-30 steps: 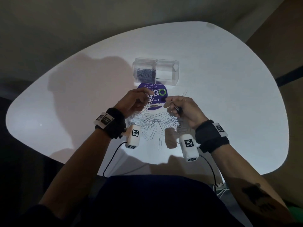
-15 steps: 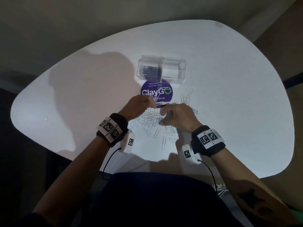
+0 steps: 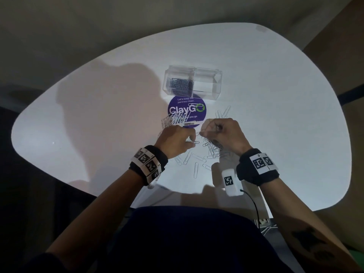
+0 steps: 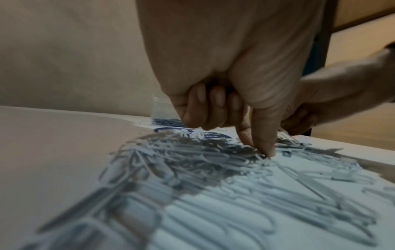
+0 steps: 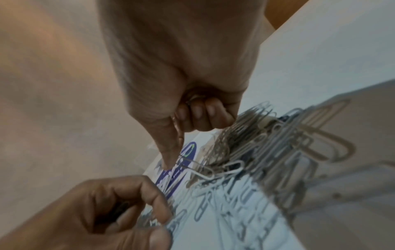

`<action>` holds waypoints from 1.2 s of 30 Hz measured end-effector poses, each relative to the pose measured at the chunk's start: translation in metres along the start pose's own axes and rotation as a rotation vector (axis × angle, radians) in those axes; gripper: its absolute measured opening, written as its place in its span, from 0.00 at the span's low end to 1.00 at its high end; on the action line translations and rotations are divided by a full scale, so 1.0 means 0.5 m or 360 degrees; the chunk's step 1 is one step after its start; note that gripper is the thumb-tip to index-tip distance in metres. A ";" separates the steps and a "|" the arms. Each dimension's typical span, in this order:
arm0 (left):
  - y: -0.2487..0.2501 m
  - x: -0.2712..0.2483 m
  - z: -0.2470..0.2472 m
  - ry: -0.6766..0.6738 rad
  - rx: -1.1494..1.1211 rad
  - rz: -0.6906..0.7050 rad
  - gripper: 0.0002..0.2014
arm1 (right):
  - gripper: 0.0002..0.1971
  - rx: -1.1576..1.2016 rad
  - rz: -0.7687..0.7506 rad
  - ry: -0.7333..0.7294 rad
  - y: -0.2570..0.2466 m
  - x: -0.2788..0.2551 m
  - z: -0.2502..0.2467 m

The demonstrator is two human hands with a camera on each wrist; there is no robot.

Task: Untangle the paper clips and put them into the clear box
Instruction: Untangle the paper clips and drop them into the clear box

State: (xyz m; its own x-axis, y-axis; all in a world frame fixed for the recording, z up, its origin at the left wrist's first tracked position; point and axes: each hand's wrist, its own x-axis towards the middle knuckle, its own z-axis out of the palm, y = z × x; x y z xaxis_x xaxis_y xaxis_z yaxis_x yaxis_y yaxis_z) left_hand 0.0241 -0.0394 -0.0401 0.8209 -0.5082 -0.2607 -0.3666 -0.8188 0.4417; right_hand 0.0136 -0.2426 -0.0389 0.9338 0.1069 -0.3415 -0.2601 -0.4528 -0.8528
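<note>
Silver paper clips (image 3: 197,154) lie in a loose pile on the white table (image 3: 275,95). My left hand (image 3: 192,138) is down on the pile, thumb and forefinger pinching clips (image 4: 213,157), the other fingers curled. My right hand (image 3: 204,133), just to its right, pinches a paper clip (image 5: 192,166) between thumb and forefinger, and a tangled bunch (image 5: 267,135) hangs from it. More wire shows inside its curled fingers. The clear box (image 3: 208,83) stands beyond the hands, with clips in its left compartment (image 3: 180,84).
A round purple sticker (image 3: 177,110) lies between the box and the pile, with some clips on it. A few stray clips (image 3: 223,113) lie to its right. The near table edge (image 3: 177,196) is close behind my wrists.
Both hands have come down from above the sticker onto the pile, nearer my body. The right hand has turned knuckles up.
</note>
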 end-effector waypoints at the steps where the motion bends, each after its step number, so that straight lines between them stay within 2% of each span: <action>1: 0.003 0.002 0.005 0.0016 0.0040 -0.0004 0.08 | 0.05 0.0007 -0.0004 0.0039 0.002 0.000 -0.004; 4: 0.008 0.005 0.004 0.0107 -0.0083 -0.0066 0.03 | 0.07 -0.0043 -0.0006 0.0203 0.003 0.000 -0.021; 8: 0.004 0.007 -0.026 0.0016 -0.0622 -0.0223 0.03 | 0.06 -0.0385 0.0000 0.0280 0.008 -0.012 -0.044; 10: 0.005 0.011 -0.041 -0.0098 -0.0920 -0.0319 0.03 | 0.03 -0.0525 -0.0024 0.0239 0.013 -0.022 -0.049; 13: 0.004 0.011 -0.057 -0.0322 -0.1498 -0.0539 0.07 | 0.07 -0.0569 -0.0023 0.0140 0.016 -0.034 -0.044; 16: -0.002 0.009 -0.064 -0.0359 -0.1868 -0.0468 0.10 | 0.14 -0.0826 -0.0064 0.0051 0.008 -0.042 -0.030; 18: 0.000 0.009 -0.062 -0.0337 -0.1916 -0.0459 0.11 | 0.11 -0.0986 -0.0111 -0.0013 0.008 -0.040 -0.010; 20: 0.003 0.013 -0.057 -0.0325 -0.1961 -0.0457 0.09 | 0.09 -0.0926 -0.0086 -0.0039 0.015 -0.035 0.005; 23: 0.003 0.015 -0.052 -0.0288 -0.2015 -0.0465 0.03 | 0.09 -0.0379 -0.0030 0.0017 0.017 -0.028 0.004; 25: -0.001 0.016 -0.048 -0.0277 -0.1995 -0.0473 0.05 | 0.07 -0.0121 -0.0003 0.0074 0.016 -0.028 -0.009; 27: 0.000 0.016 -0.046 -0.0304 -0.1943 -0.0469 0.06 | 0.04 -0.0133 -0.0029 0.0145 0.012 -0.029 -0.027; 29: 0.003 0.018 -0.045 -0.0335 -0.1899 -0.0508 0.06 | 0.11 -0.0181 -0.0010 0.0219 0.018 -0.028 -0.043; 31: 0.008 0.022 -0.044 -0.0350 -0.1851 -0.0569 0.06 | 0.13 -0.0236 0.0066 0.0271 0.026 -0.032 -0.055; 34: 0.006 0.027 -0.037 -0.0403 -0.1811 -0.0509 0.05 | 0.10 -0.0511 0.0090 0.0261 0.036 -0.049 -0.061; 36: 0.004 0.026 -0.033 -0.0440 -0.1839 -0.0456 0.08 | 0.08 -0.0619 0.0037 0.0219 0.035 -0.061 -0.053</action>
State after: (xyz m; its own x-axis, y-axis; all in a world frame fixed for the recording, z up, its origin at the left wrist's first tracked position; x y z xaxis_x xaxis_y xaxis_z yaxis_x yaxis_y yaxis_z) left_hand 0.0414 -0.0432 -0.0285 0.6355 -0.5033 -0.5855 0.5328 -0.2630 0.8044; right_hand -0.0128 -0.2774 -0.0328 0.9597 -0.0146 -0.2808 -0.1940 -0.7572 -0.6237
